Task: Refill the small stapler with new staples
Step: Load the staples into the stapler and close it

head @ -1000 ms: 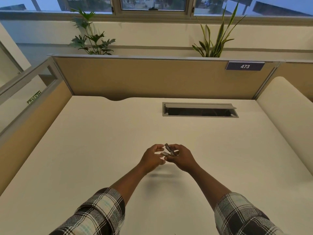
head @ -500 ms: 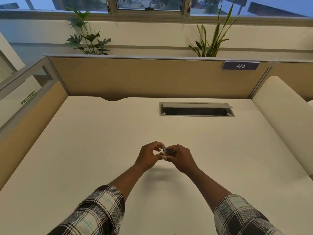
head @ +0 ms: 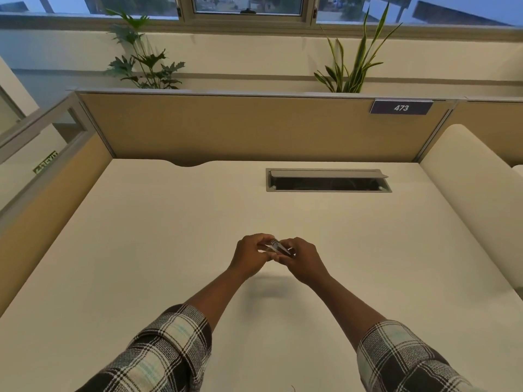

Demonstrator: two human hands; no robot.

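A small dark stapler [head: 278,247] is held above the middle of the cream desk [head: 158,250], mostly covered by fingers. My left hand [head: 250,257] pinches its left end with thumb and fingertips. My right hand [head: 301,260] grips its right side from below and behind. The two hands touch around it. Whether the stapler is open, and whether staples are in it, is too small and hidden to tell. No loose staples or staple box show on the desk.
A grey cable slot [head: 328,181] with a raised flap is set into the desk at the back right. Tan partition walls [head: 240,128] close the back and left. A cream rounded panel [head: 475,205] borders the right side. Two plants stand behind the partition.
Both hands have closed in tighter around the stapler and shifted slightly. The stapler, which stuck up between the fingers a second ago, now lies lower and more covered.
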